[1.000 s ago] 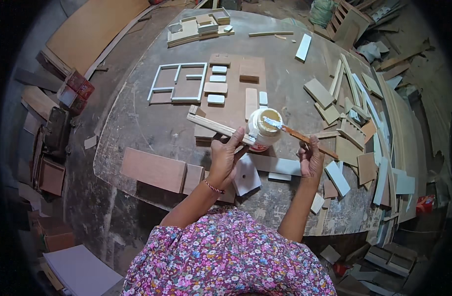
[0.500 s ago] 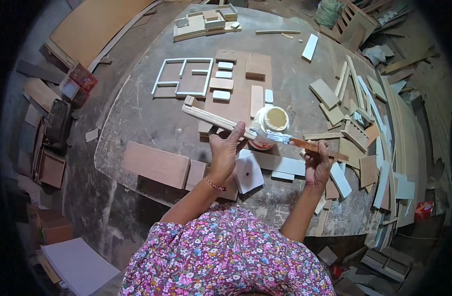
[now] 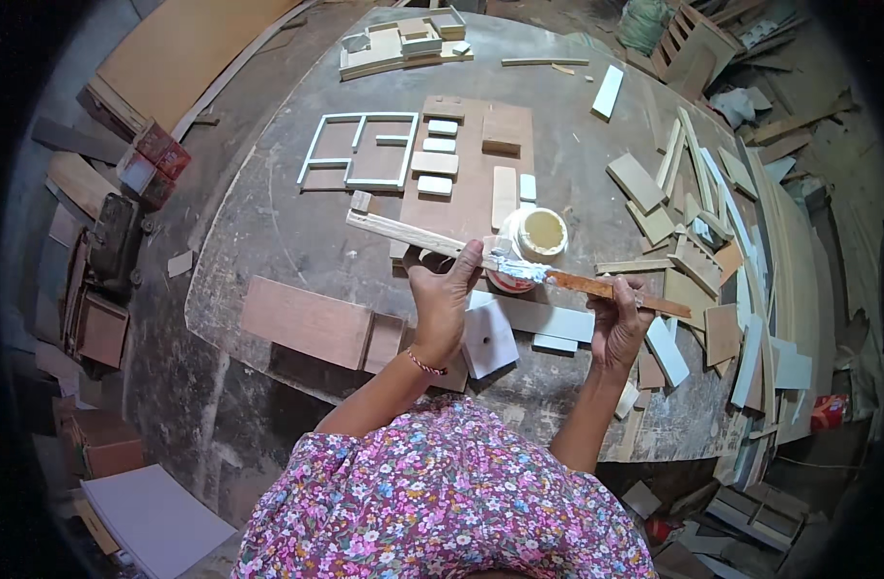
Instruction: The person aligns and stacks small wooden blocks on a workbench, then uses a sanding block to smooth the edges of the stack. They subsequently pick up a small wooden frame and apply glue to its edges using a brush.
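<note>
My left hand (image 3: 440, 304) is closed round a pale wooden strip (image 3: 403, 230) that has a small block (image 3: 362, 201) at its far left end. In my right hand (image 3: 617, 323), fingers pinch a flat brown wooden stick (image 3: 579, 283). White paste (image 3: 521, 269) lies where the stick's tip meets the right end of the strip, just past my left thumb. Right behind them stands an open white tub (image 3: 543, 234) with pale contents, its lower part partly hidden by the strip and stick.
Left of the tub, a brown board (image 3: 451, 214) carries several small blocks beside a white-edged frame (image 3: 350, 183). Loose offcuts (image 3: 639, 183) crowd the table's right side. Nearer me lie a pinkish panel (image 3: 307, 321) and a white block with a hole (image 3: 490, 349). Wooden assemblies (image 3: 403, 43) sit at the far edge.
The strip has shifted slightly left and its far left end is a little lower. The white paste now sits closer to my left hand, and more bare brown stick shows.
</note>
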`<state>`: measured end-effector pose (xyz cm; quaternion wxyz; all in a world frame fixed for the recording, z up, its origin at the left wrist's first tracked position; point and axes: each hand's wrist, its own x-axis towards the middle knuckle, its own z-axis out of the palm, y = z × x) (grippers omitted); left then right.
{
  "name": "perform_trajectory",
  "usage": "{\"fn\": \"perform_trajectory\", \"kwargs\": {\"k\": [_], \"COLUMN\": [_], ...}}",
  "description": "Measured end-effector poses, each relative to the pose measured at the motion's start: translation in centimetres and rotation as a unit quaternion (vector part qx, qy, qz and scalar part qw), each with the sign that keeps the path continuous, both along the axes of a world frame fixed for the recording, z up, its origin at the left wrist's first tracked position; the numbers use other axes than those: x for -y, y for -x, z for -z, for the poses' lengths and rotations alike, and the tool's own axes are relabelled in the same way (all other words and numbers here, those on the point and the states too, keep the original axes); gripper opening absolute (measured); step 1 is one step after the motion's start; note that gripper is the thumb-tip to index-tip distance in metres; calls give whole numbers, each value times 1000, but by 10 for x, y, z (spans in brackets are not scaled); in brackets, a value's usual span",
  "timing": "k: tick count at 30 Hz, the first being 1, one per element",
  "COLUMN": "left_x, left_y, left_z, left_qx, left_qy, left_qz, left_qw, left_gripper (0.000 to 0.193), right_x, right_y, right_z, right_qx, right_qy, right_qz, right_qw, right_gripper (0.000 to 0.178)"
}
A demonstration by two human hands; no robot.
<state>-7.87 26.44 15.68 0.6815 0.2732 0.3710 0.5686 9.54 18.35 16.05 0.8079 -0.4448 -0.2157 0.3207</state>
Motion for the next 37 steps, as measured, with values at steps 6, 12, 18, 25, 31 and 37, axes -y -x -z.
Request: {"fn": "perform_trajectory", "kwargs": {"k": [6,12,18,25,31,37], "left_x": [-1,1,-2,0,2,2], "left_y": [-1,-2,2,0,-1,0], "left_z": [3,-9,0,-2,-5,3], "left_qx": [3,19,40,52,27,2], "left_qy": [6,-3,24,16,11,28], "left_qz": [-15,-12,28,11,3,35], "left_qw": [1000,1000,998,998,1000,999], "left_gripper": [19,26,37,38,15,17], "right_x": [-4,-8,-6,-3,-4,-7], "right_y": [2,5,1,-2,4,9], "right_z": [4,7,7,9,6,7], "right_qx": [-14,-24,-17,-15,-18,1], "right_qy": [-1,-6,5,4,2,4], "right_qz": [-7,-11,6,20,12,6], "right_qw": [1000,1000,1000,1000,1000,1000], "right_gripper": [14,15,15,14,13,13]}}
